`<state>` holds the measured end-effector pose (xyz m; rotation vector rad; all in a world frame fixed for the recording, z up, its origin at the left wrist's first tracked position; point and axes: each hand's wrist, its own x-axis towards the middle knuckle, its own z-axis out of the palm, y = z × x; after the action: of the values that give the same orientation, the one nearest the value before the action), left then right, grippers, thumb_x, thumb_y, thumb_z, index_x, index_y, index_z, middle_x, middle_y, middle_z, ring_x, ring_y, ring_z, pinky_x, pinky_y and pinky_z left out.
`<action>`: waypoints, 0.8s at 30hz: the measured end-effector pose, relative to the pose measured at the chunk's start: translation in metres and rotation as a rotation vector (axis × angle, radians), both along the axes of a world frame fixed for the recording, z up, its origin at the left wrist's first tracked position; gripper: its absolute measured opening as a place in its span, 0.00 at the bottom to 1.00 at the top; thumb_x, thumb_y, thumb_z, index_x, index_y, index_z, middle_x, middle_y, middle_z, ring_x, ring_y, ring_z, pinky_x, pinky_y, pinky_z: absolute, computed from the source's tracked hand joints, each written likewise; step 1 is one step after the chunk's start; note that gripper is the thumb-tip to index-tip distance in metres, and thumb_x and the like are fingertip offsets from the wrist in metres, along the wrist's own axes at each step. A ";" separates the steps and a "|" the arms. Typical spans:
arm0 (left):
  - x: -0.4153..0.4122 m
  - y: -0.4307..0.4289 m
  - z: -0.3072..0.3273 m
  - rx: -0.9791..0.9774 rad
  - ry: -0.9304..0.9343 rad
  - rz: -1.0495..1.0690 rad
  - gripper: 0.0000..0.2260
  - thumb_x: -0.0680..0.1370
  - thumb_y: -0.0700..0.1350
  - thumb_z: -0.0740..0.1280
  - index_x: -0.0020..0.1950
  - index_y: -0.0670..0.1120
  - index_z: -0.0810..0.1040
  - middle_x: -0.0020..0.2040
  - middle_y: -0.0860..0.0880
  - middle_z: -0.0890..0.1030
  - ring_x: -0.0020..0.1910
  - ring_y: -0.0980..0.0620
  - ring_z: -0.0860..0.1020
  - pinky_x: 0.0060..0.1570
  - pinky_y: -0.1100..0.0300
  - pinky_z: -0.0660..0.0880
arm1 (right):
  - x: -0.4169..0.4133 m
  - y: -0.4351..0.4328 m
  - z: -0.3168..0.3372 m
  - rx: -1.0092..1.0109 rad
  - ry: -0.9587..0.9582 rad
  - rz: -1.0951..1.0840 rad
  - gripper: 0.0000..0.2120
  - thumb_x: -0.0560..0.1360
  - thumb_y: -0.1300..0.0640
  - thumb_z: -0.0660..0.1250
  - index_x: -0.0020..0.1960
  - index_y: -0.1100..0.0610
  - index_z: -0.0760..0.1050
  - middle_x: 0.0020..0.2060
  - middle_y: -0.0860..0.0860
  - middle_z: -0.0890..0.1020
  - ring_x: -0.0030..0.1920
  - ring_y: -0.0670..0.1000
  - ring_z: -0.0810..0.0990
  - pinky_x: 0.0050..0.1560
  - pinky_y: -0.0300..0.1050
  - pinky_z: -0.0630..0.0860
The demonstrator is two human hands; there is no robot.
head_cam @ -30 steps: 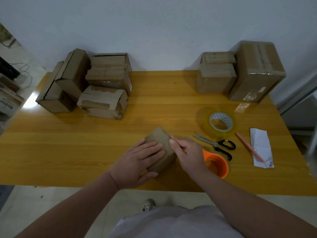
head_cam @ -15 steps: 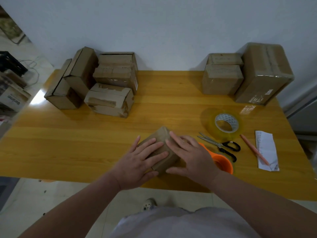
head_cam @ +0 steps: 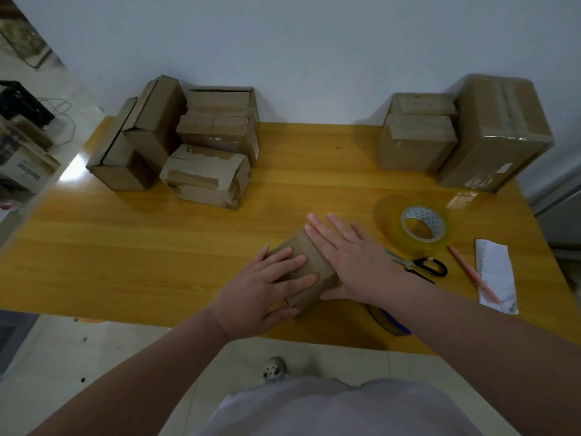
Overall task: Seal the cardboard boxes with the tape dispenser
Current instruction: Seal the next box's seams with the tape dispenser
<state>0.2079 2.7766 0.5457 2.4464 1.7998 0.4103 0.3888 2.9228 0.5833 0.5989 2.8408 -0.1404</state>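
Note:
A small cardboard box (head_cam: pixel 309 265) lies on the wooden table (head_cam: pixel 157 247) near its front edge. My left hand (head_cam: pixel 267 287) rests flat on the box's left side, thumb along its near end. My right hand (head_cam: pixel 352 259) lies flat over the box's right side with straight fingers reaching past its far end. The tape dispenser (head_cam: pixel 390 320) lies on the table under my right forearm, mostly hidden; only a dark part with a blue edge shows. A roll of clear tape (head_cam: pixel 423 227) sits to the right.
Several cardboard boxes (head_cam: pixel 204 146) are piled at the back left, and three more boxes (head_cam: pixel 418 143) stand at the back right. Black-handled scissors (head_cam: pixel 421 265), a pencil (head_cam: pixel 468 272) and a folded paper (head_cam: pixel 496 275) lie at the right.
My right hand slid forward along the box's right side, its fingers now reaching past the far end. The orange dispenser body went out of sight under my forearm. My left hand stayed put.

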 end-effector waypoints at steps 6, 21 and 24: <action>0.004 0.002 0.010 -0.093 -0.128 0.051 0.26 0.74 0.57 0.67 0.70 0.55 0.69 0.71 0.50 0.70 0.74 0.49 0.62 0.71 0.38 0.53 | -0.004 -0.007 0.000 0.013 -0.039 0.053 0.55 0.71 0.36 0.67 0.77 0.54 0.30 0.73 0.46 0.27 0.76 0.54 0.32 0.76 0.57 0.43; 0.034 0.031 0.045 -0.382 -0.417 0.488 0.49 0.66 0.61 0.73 0.77 0.41 0.52 0.75 0.46 0.59 0.72 0.49 0.59 0.71 0.55 0.59 | 0.005 -0.009 -0.007 -0.147 0.095 -0.046 0.50 0.74 0.46 0.69 0.78 0.48 0.33 0.77 0.46 0.33 0.78 0.53 0.40 0.76 0.54 0.48; 0.037 0.043 0.054 -0.557 -0.426 0.526 0.48 0.69 0.52 0.76 0.78 0.43 0.48 0.76 0.47 0.57 0.75 0.49 0.56 0.70 0.57 0.58 | 0.016 -0.010 -0.008 -0.221 0.102 0.019 0.47 0.74 0.49 0.71 0.78 0.45 0.40 0.76 0.42 0.34 0.78 0.51 0.42 0.76 0.51 0.53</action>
<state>0.2445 2.8194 0.5994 1.3945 1.9873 0.3574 0.4043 2.9129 0.5755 0.5309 2.8721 -0.4866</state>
